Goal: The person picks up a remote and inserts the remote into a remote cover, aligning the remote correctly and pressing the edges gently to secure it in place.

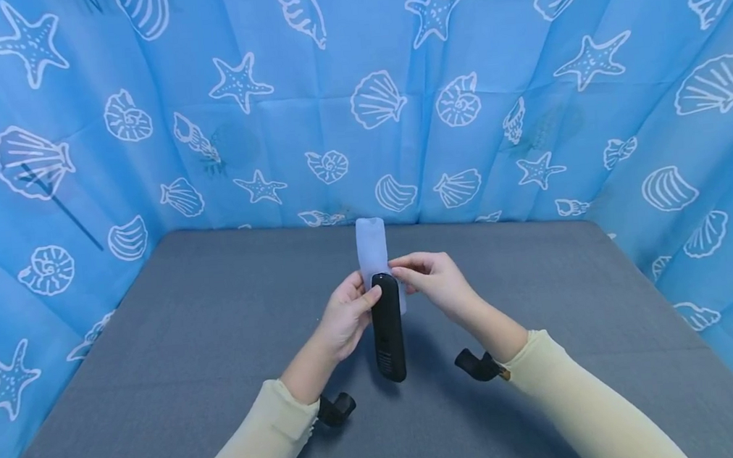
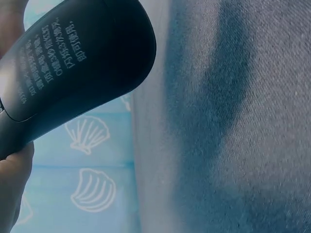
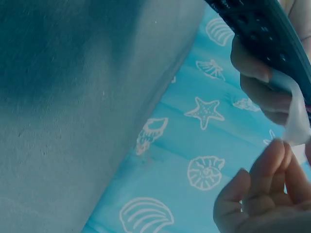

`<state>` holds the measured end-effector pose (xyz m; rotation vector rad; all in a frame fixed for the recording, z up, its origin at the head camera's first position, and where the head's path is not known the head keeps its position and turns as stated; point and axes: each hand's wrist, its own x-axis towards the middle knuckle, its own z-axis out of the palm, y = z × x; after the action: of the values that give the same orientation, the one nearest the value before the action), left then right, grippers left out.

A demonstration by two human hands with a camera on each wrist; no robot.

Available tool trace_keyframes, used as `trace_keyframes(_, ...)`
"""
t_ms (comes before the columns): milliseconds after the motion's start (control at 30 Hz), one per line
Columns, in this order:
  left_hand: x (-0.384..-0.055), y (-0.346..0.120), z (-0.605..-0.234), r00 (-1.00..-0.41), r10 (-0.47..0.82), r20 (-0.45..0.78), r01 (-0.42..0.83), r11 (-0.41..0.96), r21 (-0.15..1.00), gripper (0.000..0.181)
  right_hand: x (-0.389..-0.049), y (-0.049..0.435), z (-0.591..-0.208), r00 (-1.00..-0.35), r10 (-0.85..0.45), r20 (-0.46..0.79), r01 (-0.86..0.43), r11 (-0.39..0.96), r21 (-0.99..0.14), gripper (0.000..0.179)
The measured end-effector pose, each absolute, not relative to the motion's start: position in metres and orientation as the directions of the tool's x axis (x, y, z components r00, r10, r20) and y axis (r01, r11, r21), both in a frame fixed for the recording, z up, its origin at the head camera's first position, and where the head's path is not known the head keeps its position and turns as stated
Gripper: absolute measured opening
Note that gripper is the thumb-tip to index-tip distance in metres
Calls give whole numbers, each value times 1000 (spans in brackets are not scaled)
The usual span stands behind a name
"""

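A black remote control (image 1: 389, 336) is held upright in my left hand (image 1: 344, 317), thumb across its upper end. In the left wrist view, the remote's back (image 2: 92, 53) carries white printed text; rows of buttons on the remote (image 3: 265, 36) show in the right wrist view. A translucent whitish sleeve (image 1: 371, 243), soft and thin, rises behind the top of the remote. My right hand (image 1: 433, 279) pinches the edge of this sleeve (image 3: 296, 119) between thumb and fingertips, close beside the left hand's fingers (image 3: 257, 77). Part of the sleeve is hidden behind the remote.
A grey cloth-covered table (image 1: 218, 329) lies below both hands. Blue curtains (image 1: 331, 123) with white shells and starfish stand along its back and sides. Black camera mounts (image 1: 336, 410) stick out from both wrists, beside the pale sleeve cuffs.
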<state>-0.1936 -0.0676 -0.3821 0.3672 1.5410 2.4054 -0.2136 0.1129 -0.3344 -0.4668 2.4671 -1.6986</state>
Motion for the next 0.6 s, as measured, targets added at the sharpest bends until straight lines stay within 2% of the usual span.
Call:
trace_keyframes(100,-194,-69,-382,-935,348,71,-78,-396,915,44,-214,116,-334,-928,-362,89,-229,362,-904,28)
trace_keyframes(233,-195,-69,-383,-939,339,62,-72,-369,927,44,-214,118,-334,-928,-353,124,-271,407,-872,22)
trace_keyframes(367,-197,-67,-383,-958,282,61,-35,-326,945,43,-211,116,-338,-918,-308,250,-367,423,-828,14)
trace_keyframes(500,-198,-63,-383,-980,188,61,3,-295,956,40,-209,112,-346,-830,-304,469,-558,415,-719,6)
trace_keyframes(600,-198,-60,-383,-990,131,57,16,-297,955,40,-208,108,-351,-751,-315,580,-657,438,-613,7)
